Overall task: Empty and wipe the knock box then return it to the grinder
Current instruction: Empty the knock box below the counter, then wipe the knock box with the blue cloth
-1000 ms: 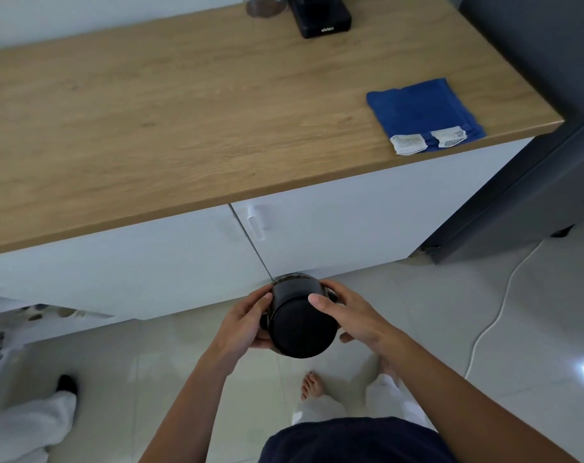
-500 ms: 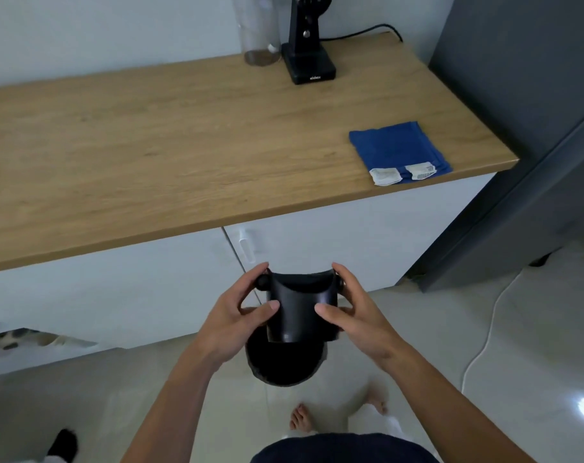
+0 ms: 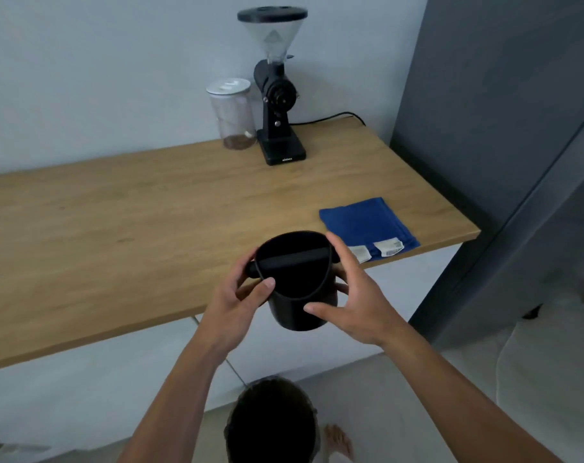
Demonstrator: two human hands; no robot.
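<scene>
Knock box (image 3: 297, 289), head view: black, cylindrical, held upright in the air at the front edge of the counter (image 3: 117, 228), mouth up, knock bar (image 3: 294, 260) spanning the opening; interior reads dark, residue cannot be told. Left hand (image 3: 237, 302) grips the left wall, thumb laid on the rim near the bar end, fingers curled round the far side; right hand (image 3: 354, 295) cups the right wall, fingers spread, thumb extended across the front, fingertips partly hidden behind the body. Bin (image 3: 272, 426) stands on the floor directly below, dark inside. Cloth (image 3: 364, 222), blue and folded, lies on the counter just beside the right hand, apart from the box. Grinder (image 3: 277, 91) stands at the back of the counter, well apart; jar (image 3: 232, 115) just beside it on its left.

Handling, by judgement: box appears rigid, thick-walled, light enough for one hand when empty; smooth sides may slip under a damp palm; bar ends and rim offer the surest purchase. Not fragile, though a drop onto tile could dent or scuff it. For wiping, one hand round the body, the other free for the cloth; wipe not yet begun.
</scene>
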